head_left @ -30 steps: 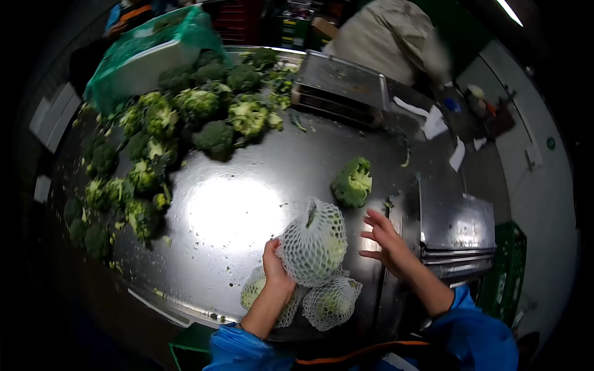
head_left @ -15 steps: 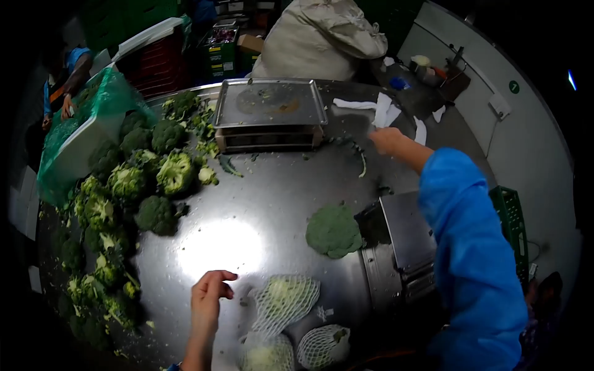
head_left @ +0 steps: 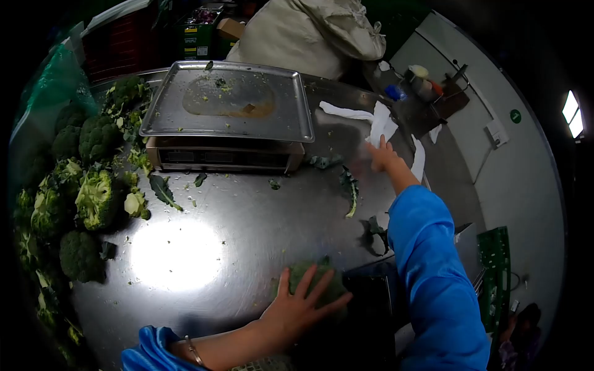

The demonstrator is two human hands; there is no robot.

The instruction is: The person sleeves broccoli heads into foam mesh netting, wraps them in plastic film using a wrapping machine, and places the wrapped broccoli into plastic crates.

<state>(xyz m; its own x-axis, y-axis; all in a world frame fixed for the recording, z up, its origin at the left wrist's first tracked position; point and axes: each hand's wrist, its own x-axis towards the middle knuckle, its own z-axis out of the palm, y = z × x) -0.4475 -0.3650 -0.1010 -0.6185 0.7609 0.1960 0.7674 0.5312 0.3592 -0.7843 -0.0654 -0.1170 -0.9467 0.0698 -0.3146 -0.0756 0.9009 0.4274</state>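
Left hand [head_left: 296, 313] now on the broccoli head [head_left: 338, 284], right hand [head_left: 387, 161] at the white strips [head_left: 382, 119].
The left fingers have moved over the head, spread and unclenched; it sits beneath them. The right fingertips meet the strips, probably net sleeves; pinching cannot be told. Broccoli and wrapping are both at hand.

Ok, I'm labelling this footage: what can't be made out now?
Head view:
Broccoli: mostly hidden by the left hand.
White strip: too small to tell whether the right hand grips it.
Scale display: too small and dark to read.
Netted bundle: cut off by the bottom edge.
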